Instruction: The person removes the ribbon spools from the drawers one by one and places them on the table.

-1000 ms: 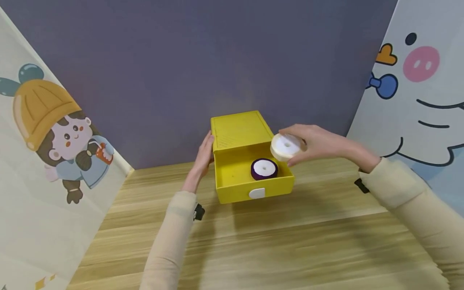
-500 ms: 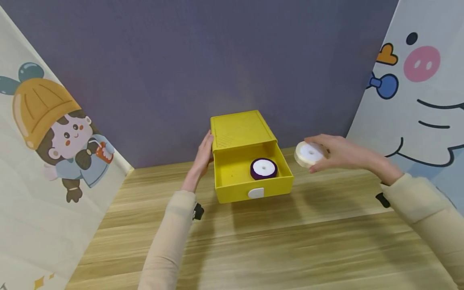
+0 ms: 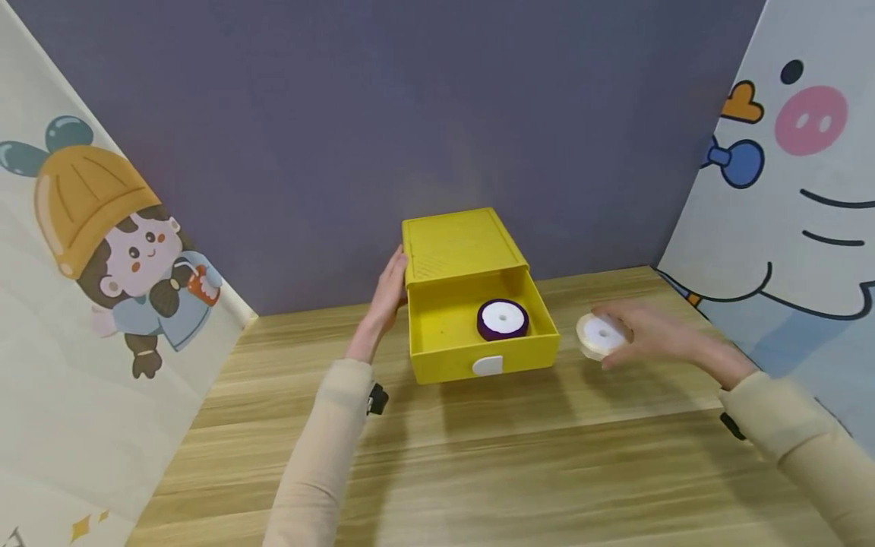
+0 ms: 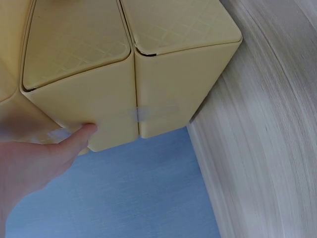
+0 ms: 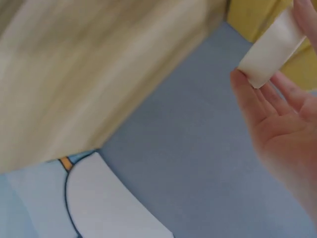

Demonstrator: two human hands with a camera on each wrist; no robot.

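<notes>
A yellow drawer box [image 3: 461, 247] stands against the back wall, its drawer [image 3: 437, 323] pulled out. In the drawer's right part lies a dark purple ribbon roll [image 3: 502, 319] with a white round face. My left hand [image 3: 388, 292] rests against the box's left side with fairly straight fingers; the left wrist view shows a fingertip [image 4: 89, 129] touching the yellow surface. To the right of the drawer, my right hand [image 3: 645, 334] pinches a cream ribbon roll [image 3: 600, 336] between thumb and fingers. The roll's smooth edge [image 5: 272, 49] shows in the right wrist view.
The wooden tabletop [image 3: 478, 471] spreads in front of the box. A dark blue-grey wall [image 3: 383, 114] stands behind. Panels with a cartoon child [image 3: 143, 251] on the left and a white cartoon figure [image 3: 813, 175] on the right flank the table.
My right hand has carried the cream ribbon roll from above the drawer's right edge to the right and downward toward the tabletop. The left hand stays against the box.
</notes>
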